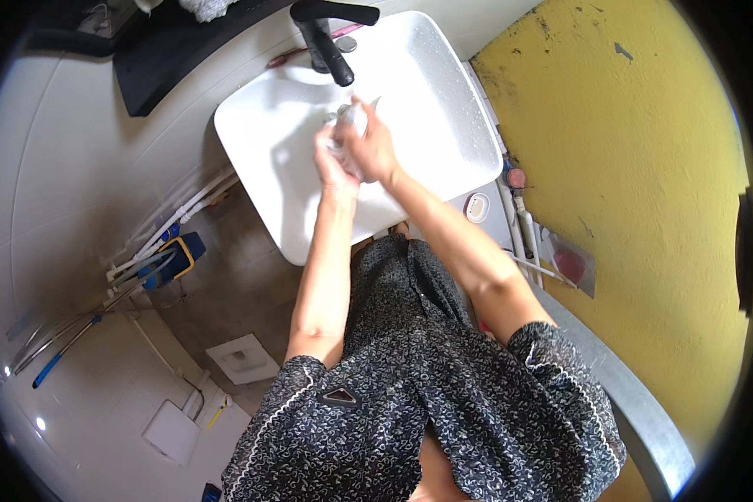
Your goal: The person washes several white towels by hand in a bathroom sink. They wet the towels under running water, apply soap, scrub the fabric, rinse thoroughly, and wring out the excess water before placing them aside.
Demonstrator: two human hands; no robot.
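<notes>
Both hands are together over the white sink [284,209], just below the black faucet [336,63]. My left hand [335,171] cups a whitish wet bundle [353,121] from the left and below. Pressed over it from the right is my right hand [372,151], fingers bent round it. The bundle looks like a small cloth, but blur and the fingers hide most of it, so its exact kind is unclear. Whether water runs from the spout cannot be made out.
A reddish toothbrush-like stick [289,57] lies behind the faucet. Right of the sink are a small oval soap dish [477,207] and white pipes [527,230] along the yellow wall [627,142]. A blue bucket [171,259] stands on the floor at left, near a squat toilet [243,358].
</notes>
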